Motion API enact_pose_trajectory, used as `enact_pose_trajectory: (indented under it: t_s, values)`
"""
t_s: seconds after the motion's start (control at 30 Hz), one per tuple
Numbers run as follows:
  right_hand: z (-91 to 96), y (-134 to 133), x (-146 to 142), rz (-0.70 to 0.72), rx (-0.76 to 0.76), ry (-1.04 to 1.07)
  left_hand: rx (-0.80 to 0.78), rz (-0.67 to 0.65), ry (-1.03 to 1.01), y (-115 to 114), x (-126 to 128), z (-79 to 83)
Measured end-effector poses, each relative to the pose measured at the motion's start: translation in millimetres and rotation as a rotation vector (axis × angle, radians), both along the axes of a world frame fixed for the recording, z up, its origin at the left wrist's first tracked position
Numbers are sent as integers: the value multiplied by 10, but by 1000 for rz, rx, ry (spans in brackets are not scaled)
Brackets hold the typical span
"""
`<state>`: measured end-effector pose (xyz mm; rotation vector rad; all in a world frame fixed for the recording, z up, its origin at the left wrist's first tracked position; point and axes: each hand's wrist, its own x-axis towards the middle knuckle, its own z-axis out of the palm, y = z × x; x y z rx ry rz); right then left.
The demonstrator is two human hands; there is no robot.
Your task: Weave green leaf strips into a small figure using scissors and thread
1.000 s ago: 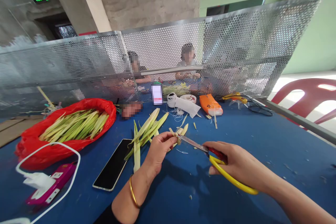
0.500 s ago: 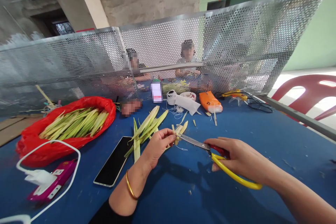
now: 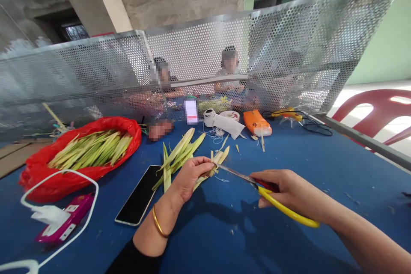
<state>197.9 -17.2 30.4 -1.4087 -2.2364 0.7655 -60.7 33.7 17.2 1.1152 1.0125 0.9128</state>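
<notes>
My left hand [image 3: 192,176], a gold bangle on its wrist, pinches a pale green leaf strip [image 3: 214,165] just above the blue table [image 3: 289,150]. My right hand [image 3: 285,192] grips yellow-and-red scissors [image 3: 257,185], whose blades point left and meet the strip beside my left fingertips. A small bundle of loose leaf strips [image 3: 180,154] lies on the table just behind my left hand.
A red plastic bag [image 3: 54,175] full of leaf strips sits at left. Near it lie a black phone [image 3: 139,195] and a pink power strip [image 3: 64,222] with a white cable. Thread spool [image 3: 209,119], orange tool [image 3: 256,123] and glue gun [image 3: 287,115] line the perforated metal screen [image 3: 289,51]; people sit behind it.
Both hands stayed together at the leaf strip, drifting slightly up and away from me. The scissor blades remain at the strip; the view has tilted a little.
</notes>
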Motion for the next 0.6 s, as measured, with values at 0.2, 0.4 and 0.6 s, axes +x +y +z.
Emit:
enact_pose_trajectory:
  t_s: [0.2,0.4,0.6]
  values:
    - [-8,-12,15,-3,-9,38,-29,-6,-31,-14,7,20]
    - [-33,-2,22,-52,-61,58,-30,7,-60,-6,10,2]
    - [-82,23,34,-145,-95,70,-33,132,-196,-10,40,18]
